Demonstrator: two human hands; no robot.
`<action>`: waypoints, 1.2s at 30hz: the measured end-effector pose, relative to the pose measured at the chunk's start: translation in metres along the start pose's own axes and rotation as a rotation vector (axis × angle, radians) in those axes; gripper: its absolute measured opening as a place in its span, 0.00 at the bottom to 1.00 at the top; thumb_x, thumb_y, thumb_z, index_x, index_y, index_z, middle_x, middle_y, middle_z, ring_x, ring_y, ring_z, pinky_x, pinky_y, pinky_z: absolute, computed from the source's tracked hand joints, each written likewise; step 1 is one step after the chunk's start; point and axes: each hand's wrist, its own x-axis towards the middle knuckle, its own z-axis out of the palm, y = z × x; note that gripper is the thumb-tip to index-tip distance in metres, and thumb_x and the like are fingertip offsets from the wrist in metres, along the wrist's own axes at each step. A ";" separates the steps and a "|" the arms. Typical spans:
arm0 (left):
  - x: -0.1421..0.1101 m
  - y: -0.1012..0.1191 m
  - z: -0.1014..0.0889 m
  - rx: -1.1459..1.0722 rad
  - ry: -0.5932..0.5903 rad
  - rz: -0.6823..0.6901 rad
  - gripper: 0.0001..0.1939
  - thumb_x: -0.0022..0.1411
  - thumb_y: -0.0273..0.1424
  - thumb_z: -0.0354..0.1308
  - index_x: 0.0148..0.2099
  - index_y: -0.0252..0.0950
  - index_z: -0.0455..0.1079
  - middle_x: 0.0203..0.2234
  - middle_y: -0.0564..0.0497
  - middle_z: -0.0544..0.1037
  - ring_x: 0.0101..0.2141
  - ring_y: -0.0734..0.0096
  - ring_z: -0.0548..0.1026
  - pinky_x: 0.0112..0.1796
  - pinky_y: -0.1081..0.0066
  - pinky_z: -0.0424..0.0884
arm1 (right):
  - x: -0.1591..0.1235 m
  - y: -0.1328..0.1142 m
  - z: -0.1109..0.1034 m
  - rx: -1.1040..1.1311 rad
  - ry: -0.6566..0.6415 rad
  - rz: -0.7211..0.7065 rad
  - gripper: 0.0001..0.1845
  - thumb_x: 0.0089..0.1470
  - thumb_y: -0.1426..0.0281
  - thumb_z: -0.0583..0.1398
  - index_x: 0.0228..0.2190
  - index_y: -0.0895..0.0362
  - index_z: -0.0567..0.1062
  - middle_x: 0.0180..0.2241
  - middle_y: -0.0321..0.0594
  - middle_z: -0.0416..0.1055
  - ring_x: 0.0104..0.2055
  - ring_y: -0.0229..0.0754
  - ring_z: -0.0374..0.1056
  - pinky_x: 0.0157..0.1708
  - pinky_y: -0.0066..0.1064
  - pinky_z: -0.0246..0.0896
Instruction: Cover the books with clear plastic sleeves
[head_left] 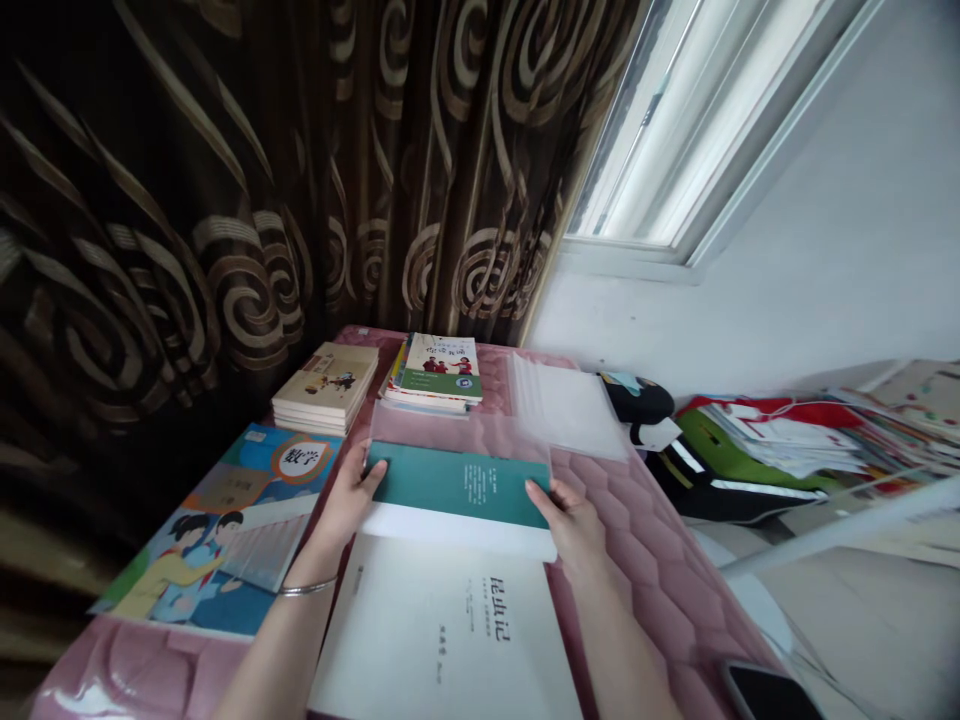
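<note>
An open book [450, 625] lies before me, its white title page printed with large black Chinese characters. Beyond that page, the book's cover [450, 485] shows a teal-green flap with small white text. My left hand [356, 490] pinches the left end of this cover, thumb on top. At the opposite end, my right hand [564, 515] grips the cover the same way, its other fingers partly hidden. A clear plastic book cover [465, 430] sticks out past the far edge of the green flap. How far it reaches around the book I cannot tell.
A blue math textbook [217, 540] lies to the left. Behind it are a stack of tan books [326, 385] and a second book stack [439, 370]. Clear sleeves [566, 405] lie on the pink padded tablecloth [637, 540]. A phone-like dark device [769, 690] sits at the front right.
</note>
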 end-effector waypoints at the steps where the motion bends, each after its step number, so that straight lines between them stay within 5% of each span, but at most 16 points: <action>1: 0.000 0.000 0.000 -0.001 -0.002 -0.002 0.22 0.56 0.44 0.58 0.50 0.40 0.66 0.48 0.47 0.75 0.51 0.63 0.71 0.53 0.66 0.62 | -0.001 -0.001 0.001 -0.026 0.013 -0.010 0.25 0.36 0.47 0.67 0.25 0.56 0.78 0.21 0.34 0.72 0.24 0.40 0.64 0.24 0.30 0.59; 11: 0.000 0.000 0.001 0.018 0.046 -0.021 0.24 0.53 0.44 0.60 0.50 0.40 0.67 0.47 0.47 0.76 0.50 0.61 0.71 0.52 0.65 0.63 | -0.004 -0.003 0.005 0.108 -0.016 0.038 0.23 0.34 0.50 0.69 0.26 0.55 0.77 0.24 0.36 0.74 0.27 0.43 0.67 0.27 0.31 0.63; 19: -0.007 0.021 0.001 -0.117 0.057 -0.156 0.26 0.49 0.41 0.63 0.50 0.37 0.67 0.44 0.47 0.77 0.46 0.59 0.73 0.48 0.64 0.66 | -0.002 0.000 0.004 -0.036 0.018 -0.039 0.24 0.36 0.46 0.67 0.20 0.55 0.74 0.18 0.33 0.69 0.22 0.39 0.60 0.22 0.28 0.54; 26: -0.004 0.015 0.001 -0.090 0.022 -0.087 0.27 0.48 0.43 0.64 0.49 0.36 0.66 0.45 0.45 0.76 0.47 0.59 0.72 0.48 0.64 0.66 | -0.005 0.002 0.004 -0.074 0.055 -0.064 0.23 0.39 0.47 0.66 0.20 0.55 0.74 0.18 0.32 0.68 0.22 0.37 0.59 0.21 0.27 0.52; 36: -0.002 0.008 0.001 -0.072 -0.001 -0.016 0.26 0.52 0.46 0.63 0.48 0.37 0.67 0.45 0.46 0.77 0.47 0.61 0.74 0.49 0.65 0.66 | -0.010 -0.001 0.009 0.101 0.033 0.005 0.20 0.38 0.51 0.67 0.26 0.54 0.76 0.24 0.35 0.74 0.26 0.43 0.66 0.26 0.31 0.62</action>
